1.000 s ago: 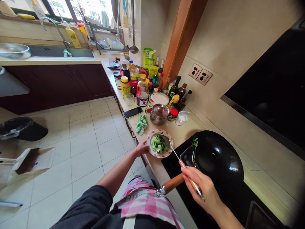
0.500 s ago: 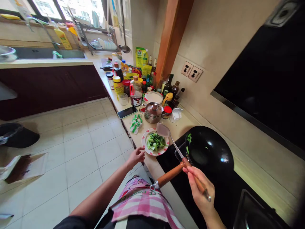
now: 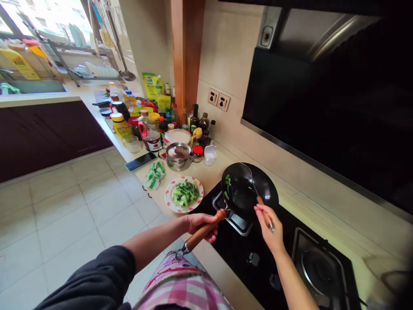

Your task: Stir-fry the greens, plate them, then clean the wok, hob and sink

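Observation:
My left hand [image 3: 203,224] is closed around the wooden handle of a black wok [image 3: 240,206] on the hob. Between the fingers of my right hand [image 3: 269,221] is the wooden handle of a spatula [image 3: 260,201], whose blade lies inside the wok near its far side. A few bits of green leaf [image 3: 227,180] cling to the wok's left inner wall. Left of the wok, cooked greens [image 3: 185,193] are heaped on a white plate [image 3: 168,199] with a pink-spotted rim.
Beyond the plate are a crumpled green-and-white packet [image 3: 155,175], a phone [image 3: 141,161] and a lidded steel pot [image 3: 179,157]. Bottles and jars crowd the counter behind. A second burner [image 3: 318,262] is at the right; a range hood [image 3: 306,116] overhangs the hob.
My left hand has moved right from beside the plate and taken hold of the wok handle. My right hand has shifted the spatula from over the plate into the wok. The view has turned right.

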`<action>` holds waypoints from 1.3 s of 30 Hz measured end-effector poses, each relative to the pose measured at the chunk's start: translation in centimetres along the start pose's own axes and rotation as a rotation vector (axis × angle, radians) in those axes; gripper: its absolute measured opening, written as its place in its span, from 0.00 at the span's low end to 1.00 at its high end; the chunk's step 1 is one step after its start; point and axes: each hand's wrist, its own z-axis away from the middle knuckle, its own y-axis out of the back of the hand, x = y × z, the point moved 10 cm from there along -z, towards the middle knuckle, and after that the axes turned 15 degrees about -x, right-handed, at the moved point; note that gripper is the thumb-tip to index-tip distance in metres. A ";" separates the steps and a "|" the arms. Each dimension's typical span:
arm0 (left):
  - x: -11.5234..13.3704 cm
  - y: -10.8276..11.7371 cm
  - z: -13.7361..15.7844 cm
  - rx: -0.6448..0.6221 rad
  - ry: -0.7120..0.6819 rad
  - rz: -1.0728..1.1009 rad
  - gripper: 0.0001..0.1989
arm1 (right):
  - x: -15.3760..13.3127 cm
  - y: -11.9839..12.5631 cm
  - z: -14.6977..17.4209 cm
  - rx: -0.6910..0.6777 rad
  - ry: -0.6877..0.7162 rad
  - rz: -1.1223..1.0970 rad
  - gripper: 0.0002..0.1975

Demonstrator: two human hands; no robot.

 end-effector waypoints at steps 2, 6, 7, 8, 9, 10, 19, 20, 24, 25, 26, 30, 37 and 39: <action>-0.7 0.4 -0.5 0.040 0.014 0.016 0.22 | -0.8 -1.6 0.9 -0.265 0.042 0.107 0.10; -1.9 1.1 -0.9 0.087 0.032 0.040 0.23 | -1.3 -1.8 5.6 -0.699 -0.056 0.219 0.08; -1.9 1.2 -0.9 0.091 0.026 0.039 0.24 | -1.4 -1.1 6.6 -0.768 -0.097 0.239 0.09; -1.9 1.2 -1.0 0.094 0.025 0.036 0.24 | -1.5 -0.2 7.4 -0.817 -0.135 0.259 0.11; -1.9 1.1 -1.0 0.095 0.026 0.032 0.24 | -1.6 0.9 7.9 -0.846 -0.167 0.275 0.13; -1.9 1.0 -1.1 0.092 0.029 0.028 0.24 | -1.8 2.1 8.0 -0.862 -0.194 0.282 0.15; -1.4 -1.7 -1.9 0.091 0.027 -0.052 0.19 | -1.4 6.4 10.3 -1.022 -0.466 -0.034 0.41; -1.5 -1.9 -2.0 0.096 0.011 -0.062 0.19 | -0.5 6.0 11.0 -1.024 -0.515 -0.036 0.40; -2.2 -2.4 -1.9 0.125 -0.074 -0.093 0.19 | 3.9 6.7 10.6 -0.707 -0.594 0.152 0.10; -2.5 -2.5 -1.7 0.131 -0.098 -0.102 0.19 | 4.0 7.2 9.6 -0.598 -0.528 0.219 0.10; -2.7 -2.7 -1.3 0.135 -0.122 -0.111 0.18 | 3.6 7.5 8.6 -0.516 -0.444 0.277 0.10; -3.2 -3.5 1.7 0.143 -0.204 -0.150 0.17 | 1.3 6.3 3.9 -0.393 -0.238 0.386 0.14; -4.2 -4.3 8.7 0.248 -0.312 -0.127 0.17 | -1.3 -1.9 -2.5 -0.427 -0.038 0.489 0.15; -4.3 -3.8 10.7 0.305 -0.354 -0.128 0.17 | -1.3 -4.4 -2.6 -0.481 0.001 0.505 0.14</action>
